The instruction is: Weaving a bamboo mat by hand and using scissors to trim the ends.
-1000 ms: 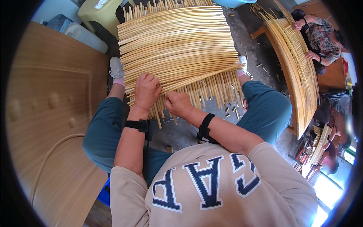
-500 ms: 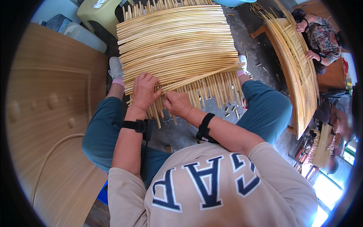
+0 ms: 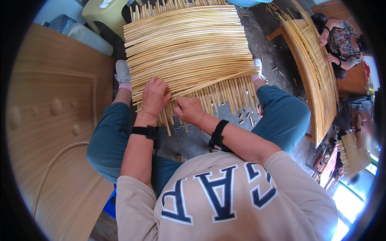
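Observation:
Between my knees lies a mat of pale reed stalks (image 3: 189, 44), set side by side across a layer of stalks running the other way. At its near left corner, my left hand (image 3: 156, 95) is closed over the ends of the nearest stalks, thumb toward my right hand. My right hand (image 3: 189, 109) is curled in a pinch just beside it, below a loose, slanting stalk (image 3: 217, 82) that rises to the right. Whatever its fingertips hold is hidden. Stalk ends (image 3: 237, 94) jut out toward me, with a thin pale string (image 3: 181, 127) below them.
A wooden door-like panel (image 3: 56, 120) stands close at left. A yellow-green stool (image 3: 105, 18) and a white jug (image 3: 90, 38) are behind it. Cut stalk pieces (image 3: 251, 119) litter the floor. At right, a person works over stalks on a wooden bench (image 3: 305, 80); another person handles a mat (image 3: 356, 154).
My hands stay at nearly the same spot, with only slight shifts. The far-right person's mat has swung to another angle, and the person at the bench has lowered a hand.

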Action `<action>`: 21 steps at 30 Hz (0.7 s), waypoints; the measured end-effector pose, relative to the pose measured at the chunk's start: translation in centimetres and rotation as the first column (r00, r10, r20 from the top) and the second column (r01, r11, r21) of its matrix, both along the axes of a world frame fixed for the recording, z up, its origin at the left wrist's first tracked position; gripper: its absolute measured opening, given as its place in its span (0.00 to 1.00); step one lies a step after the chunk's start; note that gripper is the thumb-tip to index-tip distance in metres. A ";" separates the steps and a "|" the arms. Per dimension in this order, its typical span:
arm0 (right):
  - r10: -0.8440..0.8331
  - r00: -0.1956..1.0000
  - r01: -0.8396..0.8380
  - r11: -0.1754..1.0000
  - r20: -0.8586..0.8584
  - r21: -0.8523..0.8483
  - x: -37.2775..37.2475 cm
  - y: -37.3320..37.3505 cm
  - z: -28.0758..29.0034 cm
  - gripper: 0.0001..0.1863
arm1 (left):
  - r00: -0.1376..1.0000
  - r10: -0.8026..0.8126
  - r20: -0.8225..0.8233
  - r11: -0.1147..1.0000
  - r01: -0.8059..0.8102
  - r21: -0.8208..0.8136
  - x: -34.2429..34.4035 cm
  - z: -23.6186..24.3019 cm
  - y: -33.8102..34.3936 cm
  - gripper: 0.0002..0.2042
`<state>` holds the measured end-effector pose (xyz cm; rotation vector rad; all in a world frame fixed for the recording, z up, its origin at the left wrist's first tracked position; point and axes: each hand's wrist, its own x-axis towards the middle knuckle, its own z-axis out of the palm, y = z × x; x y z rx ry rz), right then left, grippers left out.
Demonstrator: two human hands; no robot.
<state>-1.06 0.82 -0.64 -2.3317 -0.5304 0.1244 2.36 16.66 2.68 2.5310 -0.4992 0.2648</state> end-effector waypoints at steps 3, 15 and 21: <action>-0.009 1.000 0.009 1.000 -0.016 0.019 0.0 -0.1 0.2 0.06 | 1.000 -0.001 0.021 1.000 0.002 -0.018 -0.1 -0.2 0.0 0.10; -0.021 0.999 0.023 0.999 -0.036 0.038 -0.1 0.0 0.6 0.06 | 0.999 0.006 0.042 0.999 -0.004 -0.033 0.0 -0.7 0.0 0.07; -0.008 0.999 0.010 0.999 -0.041 0.051 -0.3 0.0 0.6 0.06 | 0.999 0.007 0.036 1.000 -0.006 -0.030 0.2 -0.6 0.1 0.04</action>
